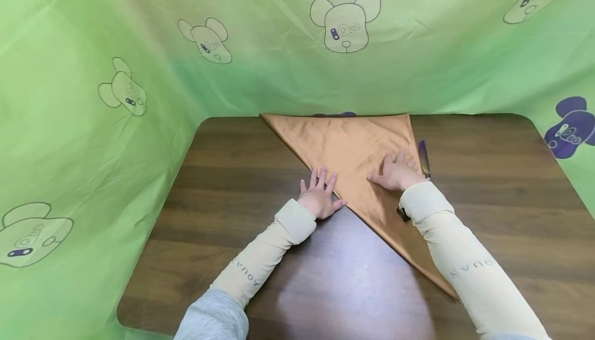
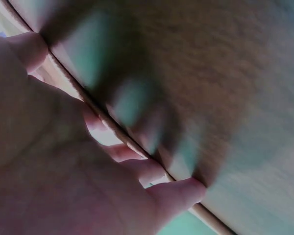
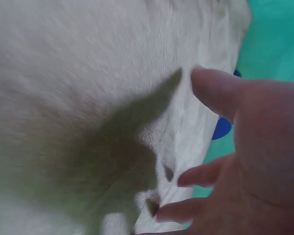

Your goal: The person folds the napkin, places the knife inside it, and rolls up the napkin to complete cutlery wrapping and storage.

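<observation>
A shiny copper-brown cloth (image 1: 344,143) lies folded into a triangle at the back of the table, its long folded edge running diagonally. My left hand (image 1: 321,199) rests across that edge with straight, spread fingers. The left wrist view has the fingers (image 2: 179,196) lying over the thin folded edge (image 2: 71,81). On the right part of the cloth is my right hand (image 1: 397,173), palm down with fingers apart and nothing gripped. In the right wrist view its thumb hovers close to its shadow on the cloth (image 3: 112,54); whether it touches I cannot tell.
Just right of the cloth lies a table knife (image 1: 423,158), its handle end partly hidden by my right sleeve. A small black object (image 1: 403,214) shows under the right cuff. The brown wooden table (image 1: 223,216) has rounded corners. Green printed curtains (image 1: 269,45) enclose its back and sides.
</observation>
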The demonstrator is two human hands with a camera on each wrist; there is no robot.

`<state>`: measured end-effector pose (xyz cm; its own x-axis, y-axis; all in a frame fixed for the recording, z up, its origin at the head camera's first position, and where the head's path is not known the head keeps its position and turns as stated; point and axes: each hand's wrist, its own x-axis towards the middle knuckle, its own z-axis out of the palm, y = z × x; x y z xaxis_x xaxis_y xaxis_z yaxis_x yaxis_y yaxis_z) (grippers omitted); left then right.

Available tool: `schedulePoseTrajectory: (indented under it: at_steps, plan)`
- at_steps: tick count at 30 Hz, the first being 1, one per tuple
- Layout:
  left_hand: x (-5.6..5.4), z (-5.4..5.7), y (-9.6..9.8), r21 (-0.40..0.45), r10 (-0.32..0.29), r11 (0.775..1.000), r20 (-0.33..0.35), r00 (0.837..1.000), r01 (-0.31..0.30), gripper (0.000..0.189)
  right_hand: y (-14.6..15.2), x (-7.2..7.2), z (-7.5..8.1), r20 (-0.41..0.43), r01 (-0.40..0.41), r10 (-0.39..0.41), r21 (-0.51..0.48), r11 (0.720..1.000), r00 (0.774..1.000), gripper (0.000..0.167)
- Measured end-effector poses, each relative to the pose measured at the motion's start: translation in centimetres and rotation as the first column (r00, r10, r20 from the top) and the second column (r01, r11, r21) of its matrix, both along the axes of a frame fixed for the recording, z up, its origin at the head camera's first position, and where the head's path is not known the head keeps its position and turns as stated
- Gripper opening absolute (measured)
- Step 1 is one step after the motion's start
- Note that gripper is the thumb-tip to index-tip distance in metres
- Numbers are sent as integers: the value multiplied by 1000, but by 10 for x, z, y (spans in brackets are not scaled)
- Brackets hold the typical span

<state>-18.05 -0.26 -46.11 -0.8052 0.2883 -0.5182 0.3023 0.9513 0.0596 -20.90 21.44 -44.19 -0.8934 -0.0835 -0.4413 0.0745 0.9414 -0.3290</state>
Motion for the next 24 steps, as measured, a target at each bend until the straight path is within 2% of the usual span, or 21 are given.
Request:
schedulePoseTrajectory:
  at_steps: [6, 12, 19, 24]
  plan:
    - [0, 0, 0, 1, 0, 1000, 0, 1000, 0, 78, -5, 24, 6, -14, -101, 101, 25, 995, 995, 95]
    - [1, 0, 0, 11, -7, 1000, 6, 1000, 7, 79, -10, 54, 12, 21, -175, 174, 48, 983, 985, 103]
    - [2, 0, 0, 11, -8, 1000, -9, 1000, 8, 79, -7, 80, 13, 43, -152, 148, 98, 984, 988, 105]
    - [2, -1, 0, 15, -13, 1000, -3, 1000, 13, 78, -4, 95, 10, 37, -127, 124, 88, 988, 992, 107]
